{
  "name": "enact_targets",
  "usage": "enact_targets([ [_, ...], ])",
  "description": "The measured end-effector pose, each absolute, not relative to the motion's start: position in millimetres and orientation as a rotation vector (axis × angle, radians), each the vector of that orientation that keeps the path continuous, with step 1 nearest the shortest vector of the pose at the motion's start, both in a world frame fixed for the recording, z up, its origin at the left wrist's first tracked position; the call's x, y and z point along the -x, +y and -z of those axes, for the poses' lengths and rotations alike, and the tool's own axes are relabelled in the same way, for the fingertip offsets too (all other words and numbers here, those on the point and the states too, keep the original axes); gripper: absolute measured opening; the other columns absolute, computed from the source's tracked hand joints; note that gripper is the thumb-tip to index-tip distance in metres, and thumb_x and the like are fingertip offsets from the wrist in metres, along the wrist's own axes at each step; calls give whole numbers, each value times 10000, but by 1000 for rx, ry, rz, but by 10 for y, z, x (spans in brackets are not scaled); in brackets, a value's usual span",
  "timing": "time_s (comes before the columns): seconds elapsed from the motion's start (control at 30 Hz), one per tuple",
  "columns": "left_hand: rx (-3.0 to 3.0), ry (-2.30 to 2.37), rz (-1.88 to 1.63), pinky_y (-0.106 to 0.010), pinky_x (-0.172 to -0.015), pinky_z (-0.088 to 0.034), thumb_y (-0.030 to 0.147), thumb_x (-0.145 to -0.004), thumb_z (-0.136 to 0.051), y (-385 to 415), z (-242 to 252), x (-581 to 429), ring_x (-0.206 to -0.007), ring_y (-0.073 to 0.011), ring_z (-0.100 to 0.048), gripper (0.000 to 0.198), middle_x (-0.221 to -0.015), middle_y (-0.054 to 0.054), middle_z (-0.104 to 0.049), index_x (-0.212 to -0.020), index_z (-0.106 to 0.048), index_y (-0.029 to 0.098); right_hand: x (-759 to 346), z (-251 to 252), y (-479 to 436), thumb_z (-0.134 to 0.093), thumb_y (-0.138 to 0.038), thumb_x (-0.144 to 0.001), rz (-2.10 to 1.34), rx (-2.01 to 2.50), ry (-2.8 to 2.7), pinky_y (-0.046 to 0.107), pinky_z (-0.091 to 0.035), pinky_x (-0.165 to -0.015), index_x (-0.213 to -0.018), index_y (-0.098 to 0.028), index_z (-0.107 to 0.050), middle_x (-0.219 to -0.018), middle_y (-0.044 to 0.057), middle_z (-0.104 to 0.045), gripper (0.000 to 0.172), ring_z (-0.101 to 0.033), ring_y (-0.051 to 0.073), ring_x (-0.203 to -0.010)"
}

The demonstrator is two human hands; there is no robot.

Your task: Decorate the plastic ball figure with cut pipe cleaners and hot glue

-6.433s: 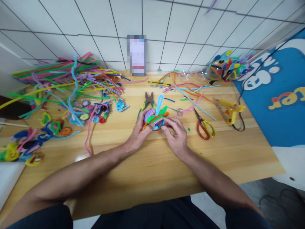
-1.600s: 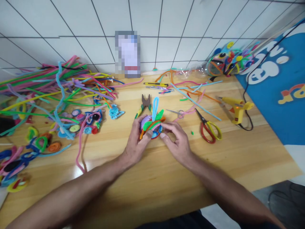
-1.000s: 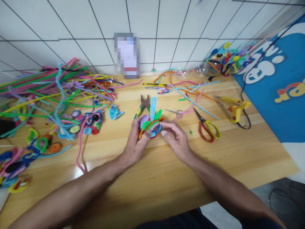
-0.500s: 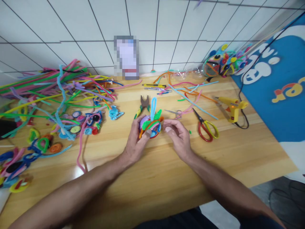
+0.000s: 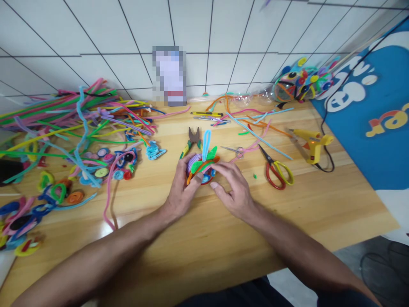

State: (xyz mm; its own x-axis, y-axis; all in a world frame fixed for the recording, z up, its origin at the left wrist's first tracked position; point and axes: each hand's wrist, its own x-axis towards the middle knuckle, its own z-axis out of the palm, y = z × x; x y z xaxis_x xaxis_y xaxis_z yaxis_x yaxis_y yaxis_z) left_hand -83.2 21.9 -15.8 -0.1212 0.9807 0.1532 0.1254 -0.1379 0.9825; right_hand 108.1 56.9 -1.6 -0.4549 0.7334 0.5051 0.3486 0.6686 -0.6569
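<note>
A small round pipe-cleaner craft (image 5: 205, 168) in purple, green, orange, pink and blue sits between my hands, with a light blue loop standing up from its top. My left hand (image 5: 184, 187) grips it from the left side, thumb across its front. On its right side is my right hand (image 5: 234, 189), fingertips on or close to the orange and pink strands, thumb and fingers apart. Just behind the craft lie pliers (image 5: 193, 137) with green and yellow handles. To the right are small scissors (image 5: 238, 151) and larger red and yellow scissors (image 5: 275, 168).
Pipe cleaners (image 5: 64, 123) and finished shapes crowd the left side of the wooden table (image 5: 198, 256). A yellow glue gun (image 5: 313, 145) with a black cord is at the right. A decorated bottle (image 5: 289, 89), a cutter (image 5: 207, 114) and a blurred phone (image 5: 171, 76) are along the wall.
My right hand has moved left onto or close against the craft, and its fingers have reached over the craft's right side. My left hand holds the craft in about the same place.
</note>
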Motion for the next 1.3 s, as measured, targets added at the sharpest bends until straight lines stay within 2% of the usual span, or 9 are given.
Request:
enact_targets([
  [0.13,-1323,1317,-1356,-542,-1171,-474,446,-1005,-639,221,147,821,-1304,-289,-597,470,-1397,-88,-618,-1425,-522,273,-1062,23,541,-650,-253,-1014,-497,798,-2183,519,-591,-1084,-1548,-335,-535,-1404,121,-626,552,-632,291,-1302],
  [0.4,-1323,1315,-1341,-571,-1202,-434,430,-989,-625,221,138,842,-1352,-316,-572,490,-1426,-101,-612,-1437,-526,257,-1048,34,521,-658,-264,-1009,-466,851,-2217,544,-597,-1079,-1497,-340,-586,-1395,118,-611,499,-629,303,-1290],
  [0.67,-1268,1306,-1354,-503,-1160,-482,374,-945,-644,245,131,818,-1301,-288,-607,494,-1382,-89,-632,-1405,-523,241,-1051,55,515,-661,-255,-1010,-471,833,-2209,549,-593,-1076,-1520,-347,-560,-1396,124,-598,528,-618,309,-1306],
  [1.0,-1182,1280,-1376,-471,-1100,-535,307,-894,-679,264,110,816,-1203,-258,-659,466,-1284,-70,-672,-1331,-538,228,-1034,75,507,-688,-266,-992,-475,802,-2195,553,-592,-1068,-1537,-348,-554,-1411,128,-592,567,-615,316,-1299],
  [1.2,-1156,1287,-1387,-442,-1047,-551,298,-874,-684,270,110,810,-1133,-242,-660,445,-1221,-58,-680,-1294,-554,223,-1027,57,498,-685,-265,-999,-451,786,-2192,540,-588,-1080,-1611,-330,-451,-1409,143,-580,659,-604,310,-1302],
  [1.3,-1138,1285,-1389,-439,-1055,-542,302,-868,-698,272,106,808,-1141,-245,-662,454,-1231,-58,-684,-1294,-558,226,-1031,62,496,-690,-260,-993,-426,773,-2212,547,-591,-1068,-1586,-316,-482,-1411,144,-569,631,-597,315,-1305],
])
